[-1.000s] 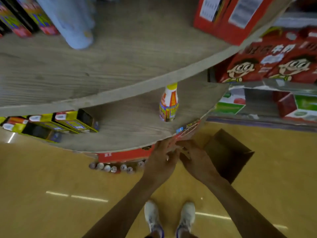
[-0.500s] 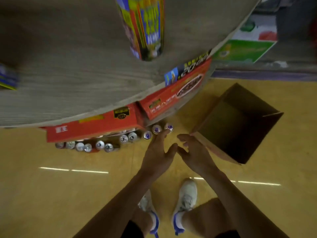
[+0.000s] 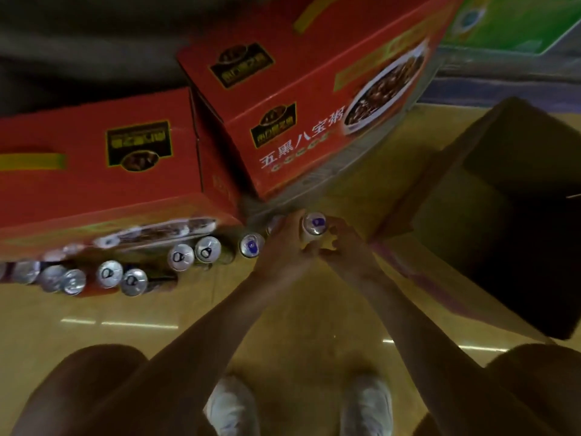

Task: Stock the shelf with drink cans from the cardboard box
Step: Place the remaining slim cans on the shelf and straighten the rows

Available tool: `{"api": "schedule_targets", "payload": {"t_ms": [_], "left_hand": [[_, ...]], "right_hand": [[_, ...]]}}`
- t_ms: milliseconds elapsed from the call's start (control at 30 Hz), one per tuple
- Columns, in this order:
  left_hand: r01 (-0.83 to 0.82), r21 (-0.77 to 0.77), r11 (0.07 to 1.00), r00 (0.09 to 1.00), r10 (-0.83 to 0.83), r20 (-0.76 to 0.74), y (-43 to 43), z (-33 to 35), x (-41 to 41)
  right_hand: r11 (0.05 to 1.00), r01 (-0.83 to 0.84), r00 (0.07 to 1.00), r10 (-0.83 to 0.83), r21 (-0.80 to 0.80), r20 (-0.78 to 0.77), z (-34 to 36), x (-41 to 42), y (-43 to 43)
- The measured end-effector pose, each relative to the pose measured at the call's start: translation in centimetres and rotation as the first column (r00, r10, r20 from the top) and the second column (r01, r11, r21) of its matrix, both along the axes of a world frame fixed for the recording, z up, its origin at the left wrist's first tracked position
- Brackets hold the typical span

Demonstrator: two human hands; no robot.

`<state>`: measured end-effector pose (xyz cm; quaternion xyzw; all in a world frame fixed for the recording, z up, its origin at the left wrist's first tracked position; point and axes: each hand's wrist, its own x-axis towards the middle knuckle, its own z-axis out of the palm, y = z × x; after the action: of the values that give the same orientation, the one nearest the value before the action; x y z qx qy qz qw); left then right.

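A silver-topped drink can with a purple tab stands upright at the right end of a row of cans on the low shelf edge. My left hand wraps its left side and my right hand wraps its right side, fingertips meeting in front of it. Another purple-tab can stands just left of my left hand, and one more is half hidden behind my left fingers. The open cardboard box sits on the floor to the right, its inside dark.
Two red printed cartons lie right behind and above the can row. A green carton sits at the top right. My knees and white shoes are on the yellow floor below.
I have crouched much lower, so the bottom shelf and cartons now fill the view. Both hands moved forward from open and apart to closing around the rightmost can.
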<state>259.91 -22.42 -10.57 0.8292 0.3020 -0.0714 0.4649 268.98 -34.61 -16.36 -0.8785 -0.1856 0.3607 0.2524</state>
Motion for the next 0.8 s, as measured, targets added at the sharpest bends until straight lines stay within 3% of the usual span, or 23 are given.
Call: {"api": "schedule_targets", "payload": {"t_ms": [100,200,300,467,633,800], "left_hand": [[0.061,0.019,0.998,0.998,-0.061,-0.019,1.3,-2.2,1.6],[0.12,0.062,0.991,0.992,-0.117,-0.048,2.2,-4.0,2.3],[0.174,0.148,0.974,0.985,-0.17,-0.04,2.7,-5.2,3.0],[0.244,0.139,0.96,0.97,-0.243,-0.023,3.0,-4.9,3.1],[0.257,0.049,0.965,0.966,-0.258,0.022,4.1,-4.5,3.2],[0.178,-0.199,0.964,0.979,-0.153,0.132,4.3,-1.9,3.2]], "right_hand": [[0.999,-0.035,0.998,0.033,0.033,0.058,-3.0,1.1,0.7],[0.985,-0.01,0.996,-0.005,0.173,0.087,-5.4,1.5,1.3],[0.963,0.087,0.996,-0.088,0.255,-0.004,-6.9,1.3,1.5],[0.943,0.177,0.983,-0.154,0.283,-0.101,-6.9,1.0,1.8],[0.943,0.182,0.975,-0.137,0.279,-0.173,-5.1,1.5,1.2],[0.935,0.154,0.975,-0.091,0.319,-0.204,0.3,2.3,0.7]]}}
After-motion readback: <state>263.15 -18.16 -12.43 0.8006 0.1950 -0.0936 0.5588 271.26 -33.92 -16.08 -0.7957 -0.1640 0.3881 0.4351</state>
